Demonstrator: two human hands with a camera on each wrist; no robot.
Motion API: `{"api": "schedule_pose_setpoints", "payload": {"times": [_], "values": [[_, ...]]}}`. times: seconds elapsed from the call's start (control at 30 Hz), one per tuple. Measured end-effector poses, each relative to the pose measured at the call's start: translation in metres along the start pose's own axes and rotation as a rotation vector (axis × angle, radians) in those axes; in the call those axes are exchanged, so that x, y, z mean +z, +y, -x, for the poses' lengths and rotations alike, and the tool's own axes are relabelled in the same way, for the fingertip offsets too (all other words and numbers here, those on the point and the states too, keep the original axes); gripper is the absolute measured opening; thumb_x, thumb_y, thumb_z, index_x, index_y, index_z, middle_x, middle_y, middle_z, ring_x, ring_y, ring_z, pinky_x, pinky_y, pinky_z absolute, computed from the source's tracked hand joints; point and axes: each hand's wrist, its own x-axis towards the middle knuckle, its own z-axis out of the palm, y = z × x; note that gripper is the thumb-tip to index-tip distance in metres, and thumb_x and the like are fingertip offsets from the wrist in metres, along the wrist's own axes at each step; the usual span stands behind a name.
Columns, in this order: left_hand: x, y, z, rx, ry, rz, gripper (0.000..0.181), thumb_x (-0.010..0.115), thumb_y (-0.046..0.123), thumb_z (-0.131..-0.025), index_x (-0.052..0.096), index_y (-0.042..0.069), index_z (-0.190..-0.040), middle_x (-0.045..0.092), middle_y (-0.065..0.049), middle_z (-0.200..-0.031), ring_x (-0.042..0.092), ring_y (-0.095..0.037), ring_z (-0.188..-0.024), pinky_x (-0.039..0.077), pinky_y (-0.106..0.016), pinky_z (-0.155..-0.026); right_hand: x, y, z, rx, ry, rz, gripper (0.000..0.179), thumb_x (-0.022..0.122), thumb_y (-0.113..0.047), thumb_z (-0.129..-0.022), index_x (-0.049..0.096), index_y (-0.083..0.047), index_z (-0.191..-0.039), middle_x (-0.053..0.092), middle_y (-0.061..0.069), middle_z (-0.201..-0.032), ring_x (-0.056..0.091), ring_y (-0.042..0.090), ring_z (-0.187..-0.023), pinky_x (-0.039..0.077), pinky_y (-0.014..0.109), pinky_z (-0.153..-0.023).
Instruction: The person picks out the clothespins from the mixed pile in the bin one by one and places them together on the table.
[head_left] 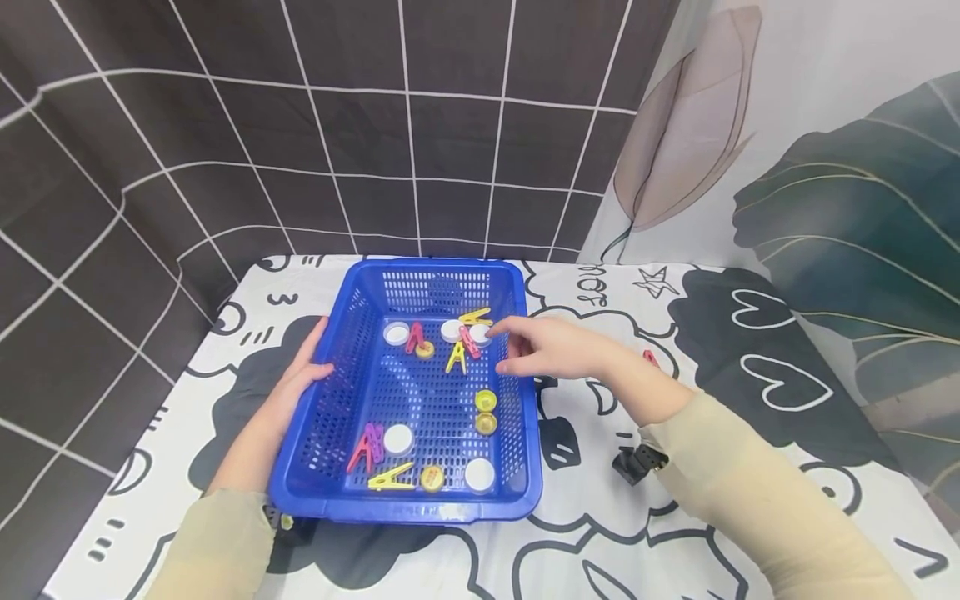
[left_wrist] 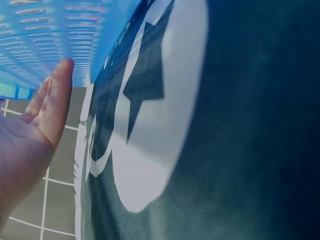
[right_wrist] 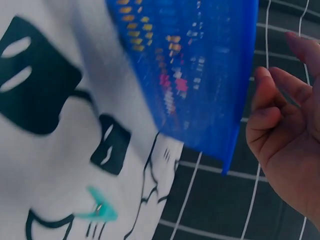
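A blue plastic basket (head_left: 408,510) with slotted sides sits on the patterned cloth. My left hand (head_left: 288,387) lies along its left wall, fingers and thumb at the rim; the left wrist view has the fingers straight against the slotted side. Over the right rim hangs my right hand (head_left: 551,346), fingers loosely bent, nothing between them. Below it in the basket are a pink clothespin (head_left: 469,342), yellow clothespins (head_left: 456,358) and white bottle caps (head_left: 452,331). Nearer me lie a purple clothespin (head_left: 374,442), a red clothespin (head_left: 361,452) and yellow caps (head_left: 486,401).
Right of the basket, a red piece (head_left: 650,358) shows on the cloth, partly behind my right forearm. A teal clothespin (right_wrist: 100,207) lies on the cloth in the right wrist view. A dark curtain with white grid lines (head_left: 450,133) hangs behind the basket.
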Motion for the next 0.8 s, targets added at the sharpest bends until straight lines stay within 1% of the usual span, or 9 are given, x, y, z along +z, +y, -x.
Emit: {"api": "schedule_pose_setpoints", "payload": {"times": [0.13,0.3,0.5,0.67,0.8], "values": [[-0.001,0.0,0.001,0.0,0.003,-0.018,0.072,0.032,0.003,-0.092,-0.006,0.018,-0.151,-0.001,-0.018,-0.155,0.008,-0.041,-0.138,0.034,-0.018,-0.102,0.004,-0.016,-0.008,-0.038,-0.096,0.016,0.049,0.066,-0.034,-0.085,0.054,-0.011,-0.127,0.058,-0.005,-0.077,0.054,0.011,-0.068,0.046,0.028,-0.058],[-0.002,-0.001,0.002,-0.007,0.019,-0.043,0.072,0.033,0.004,-0.092,-0.004,0.019,-0.151,-0.001,-0.017,-0.156,0.009,-0.041,-0.138,0.033,-0.016,-0.101,0.009,-0.039,-0.021,-0.073,-0.209,0.086,0.051,0.066,-0.037,-0.084,0.055,-0.013,-0.128,0.06,-0.009,-0.08,0.056,0.008,-0.074,0.048,0.027,-0.069],[-0.001,-0.001,0.003,0.0,0.018,-0.028,0.072,0.032,0.003,-0.092,-0.005,0.018,-0.151,-0.001,-0.018,-0.155,0.008,-0.041,-0.138,0.033,-0.018,-0.102,0.014,-0.061,-0.033,-0.088,-0.373,0.115,0.055,0.066,-0.037,-0.084,0.052,-0.016,-0.133,0.061,-0.01,-0.086,0.057,0.006,-0.082,0.048,0.025,-0.077],[0.0,0.0,0.002,0.002,0.016,-0.023,0.072,0.032,0.003,-0.092,-0.004,0.018,-0.151,-0.001,-0.018,-0.155,0.008,-0.041,-0.138,0.033,-0.018,-0.102,0.016,-0.074,-0.04,-0.113,-0.443,0.15,0.056,0.065,-0.037,-0.085,0.05,-0.018,-0.135,0.061,-0.01,-0.09,0.056,0.007,-0.084,0.048,0.024,-0.075],[0.0,0.001,0.002,0.006,0.01,-0.026,0.072,0.032,0.003,-0.092,-0.005,0.018,-0.151,-0.001,-0.018,-0.155,0.008,-0.042,-0.138,0.033,-0.018,-0.102,0.019,-0.082,-0.043,-0.133,-0.504,0.177,0.057,0.066,-0.037,-0.085,0.05,-0.019,-0.136,0.061,-0.01,-0.096,0.056,0.007,-0.087,0.048,0.024,-0.077]]}}
